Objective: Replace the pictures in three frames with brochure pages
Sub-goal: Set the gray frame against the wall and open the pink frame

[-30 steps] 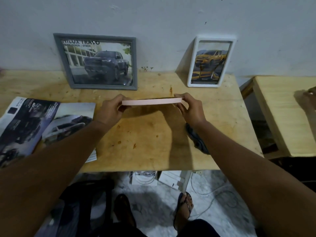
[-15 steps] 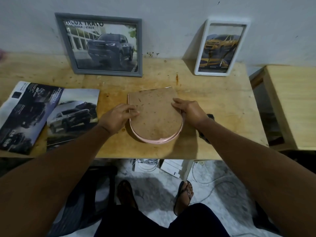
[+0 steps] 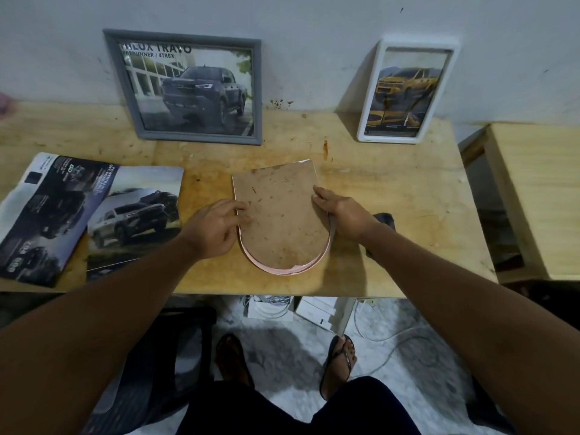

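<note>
A pink arch-shaped frame lies face down on the wooden table, its stained brown backing board up and its rounded end toward me. My left hand rests on its left edge, fingertips on the backing. My right hand grips its right edge. A grey frame with a dark pickup picture leans on the wall at the back left. A white frame with a yellow pickup picture leans at the back right. An open car brochure lies at the table's left.
A dark object lies on the table behind my right wrist. A second wooden table stands to the right across a gap. Below the near table edge are my sandalled feet, white boxes and cables on the floor.
The pink frame was held edge-on above the table; it has since been laid flat, back side up, and both hands stay at its sides. The camera has tilted down slightly.
</note>
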